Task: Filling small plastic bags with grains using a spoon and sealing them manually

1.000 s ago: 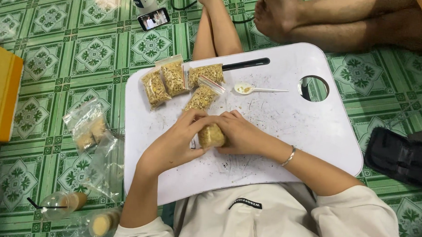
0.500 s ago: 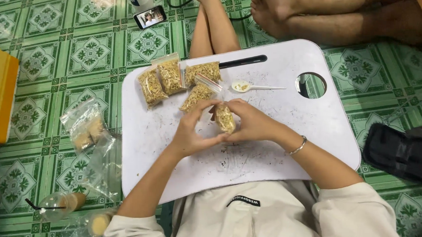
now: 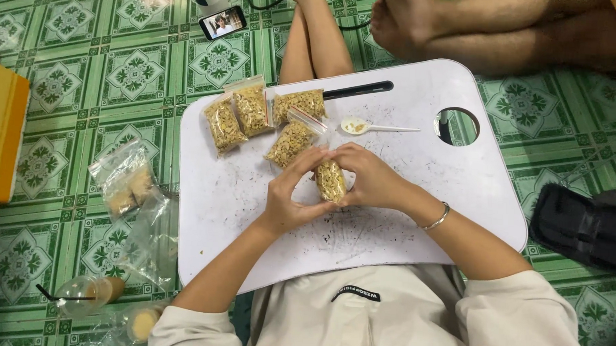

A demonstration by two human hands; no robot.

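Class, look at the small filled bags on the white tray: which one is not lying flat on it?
The bag gripped between the left hand and right hand; the other four bags lie flat near the tray's far edge.

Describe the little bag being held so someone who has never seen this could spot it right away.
Find the white lap tray on the green tiled floor. Near its middle, the left hand and right hand hold a small clear bag of tan grains between them. Four similar filled bags lie flat at the tray's far left corner; this one alone is held in the fingers.
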